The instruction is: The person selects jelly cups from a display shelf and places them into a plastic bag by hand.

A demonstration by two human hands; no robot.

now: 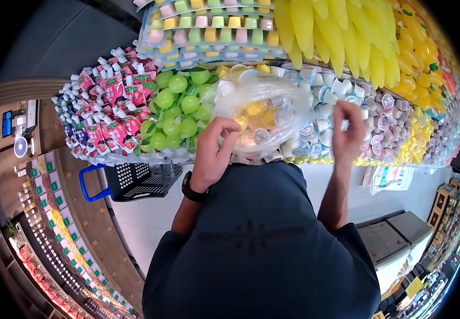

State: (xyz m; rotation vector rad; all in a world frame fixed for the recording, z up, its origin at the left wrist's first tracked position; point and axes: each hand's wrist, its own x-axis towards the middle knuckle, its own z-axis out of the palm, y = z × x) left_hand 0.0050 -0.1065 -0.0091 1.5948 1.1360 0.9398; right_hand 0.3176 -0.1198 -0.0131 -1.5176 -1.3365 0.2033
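The clear plastic bag (273,89) sits in the middle of the shop display, bunched up, with yellow and pale jelly cups (256,109) showing through its film. At its near left edge is the left hand (215,151), fingers bent and thumb apart from them; whether it pinches any of the film, I cannot tell. A dark watch (194,191) is on that wrist. The right hand (348,130) is raised to the right of the bag, apart from it, in front of the white cups (315,130); its fingers are curled and blurred, so I cannot tell whether they grasp anything. Round green packs (181,106) lie just left of the bag, and pink pouches (114,90) with white caps are farther left. Behind are rows of pastel cups (203,34) and long yellow packs (341,37). Below the display's left part, a black basket (139,183) with a blue handle stands near the person's left arm.
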